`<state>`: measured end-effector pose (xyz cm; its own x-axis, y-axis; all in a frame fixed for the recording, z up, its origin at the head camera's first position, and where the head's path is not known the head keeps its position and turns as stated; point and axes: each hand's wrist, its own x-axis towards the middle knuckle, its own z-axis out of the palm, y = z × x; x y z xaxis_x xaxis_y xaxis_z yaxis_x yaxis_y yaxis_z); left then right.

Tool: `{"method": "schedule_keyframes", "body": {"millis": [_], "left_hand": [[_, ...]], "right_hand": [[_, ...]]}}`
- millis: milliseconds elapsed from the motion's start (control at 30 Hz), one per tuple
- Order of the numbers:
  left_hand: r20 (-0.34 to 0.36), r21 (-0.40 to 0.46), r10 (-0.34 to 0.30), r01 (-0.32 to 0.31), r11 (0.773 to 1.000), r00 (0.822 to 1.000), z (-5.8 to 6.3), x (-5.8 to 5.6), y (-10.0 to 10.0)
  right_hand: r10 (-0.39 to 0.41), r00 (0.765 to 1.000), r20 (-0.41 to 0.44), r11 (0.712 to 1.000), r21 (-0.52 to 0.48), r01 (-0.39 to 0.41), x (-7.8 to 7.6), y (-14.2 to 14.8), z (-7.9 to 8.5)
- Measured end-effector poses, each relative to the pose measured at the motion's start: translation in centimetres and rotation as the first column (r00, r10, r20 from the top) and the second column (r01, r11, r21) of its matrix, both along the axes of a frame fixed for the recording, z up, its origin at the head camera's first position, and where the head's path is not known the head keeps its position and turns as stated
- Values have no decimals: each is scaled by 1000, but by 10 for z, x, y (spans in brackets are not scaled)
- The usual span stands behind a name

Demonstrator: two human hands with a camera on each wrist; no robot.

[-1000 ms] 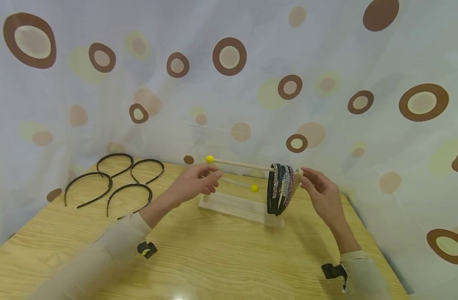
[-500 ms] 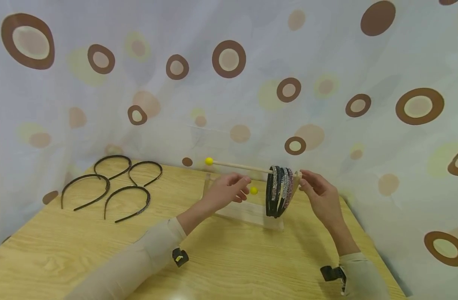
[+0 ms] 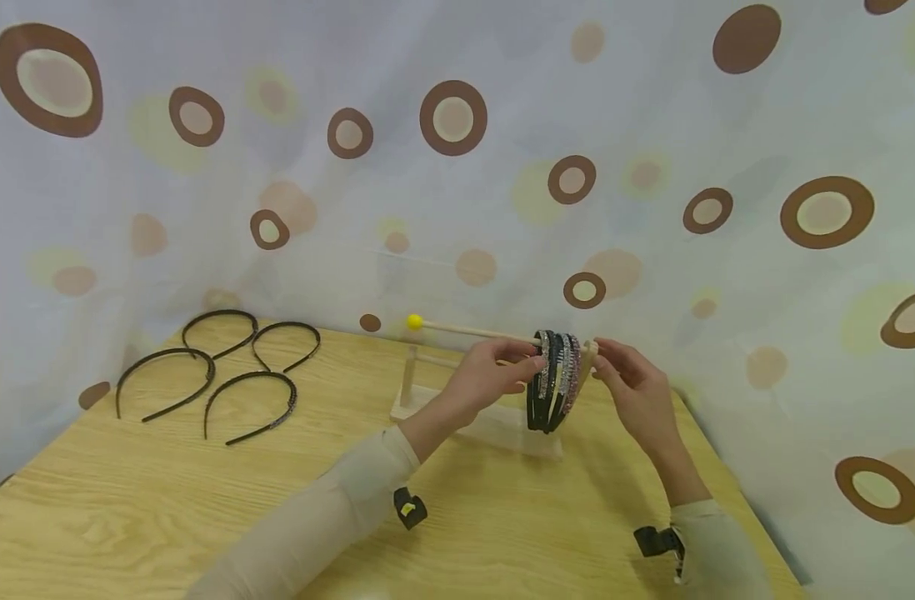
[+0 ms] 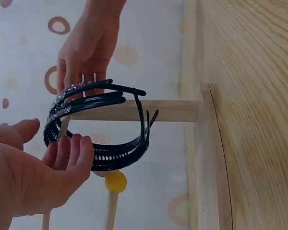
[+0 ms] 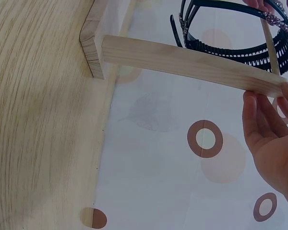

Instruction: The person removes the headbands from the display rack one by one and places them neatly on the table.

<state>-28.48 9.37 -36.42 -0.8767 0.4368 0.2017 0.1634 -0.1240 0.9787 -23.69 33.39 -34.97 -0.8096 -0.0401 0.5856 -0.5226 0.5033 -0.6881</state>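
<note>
Several black headbands [image 3: 553,383], some with glittering silver and pink trim, hang bunched on the upper rod of a wooden headband stand [image 4: 149,111]. My left hand [image 3: 495,379] is at the left side of the bunch. In the left wrist view, the left hand's [image 4: 43,177] bent fingers overlap the headbands [image 4: 117,155], with the thumb held apart; contact is unclear. My right hand [image 3: 637,400] pinches the top end of the stand's right post [image 5: 182,62], fingers on one side, as the right wrist view shows.
Several loose black headbands [image 3: 251,408] lie on the wooden table [image 3: 165,508] at the left. A yellow ball [image 3: 415,322] caps the upper rod's free left end. Another yellow ball [image 4: 115,182] caps a lower rod. A patterned curtain [image 3: 457,208] hangs behind the table.
My left hand has moved right, from near the rod's free left end to the bunch of headbands. My right hand has kept its hold on the post.
</note>
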Motion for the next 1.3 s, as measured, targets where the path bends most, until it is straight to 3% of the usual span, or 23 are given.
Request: {"method": "schedule_keyframes", "body": {"millis": [333,633,1000,1300], "left_hand": [[105,2,-2,2,1000,994,11,6,13],[60,-44,38,-35,998,997,12,8,17],[29,-33,2,-1,999,1000,5,14,19],[17,-31,22,-22,999,1000,6,18,17]], "right_hand": [[0,1000,-2,1000,4,0,3,-2,6],[-29,1000,-6,999,25,29,3,-6,7],[-16,1000,2,1000,8,16,4,-8,7],[-5,1000,7,1000,16,5,5,-6,5]]}}
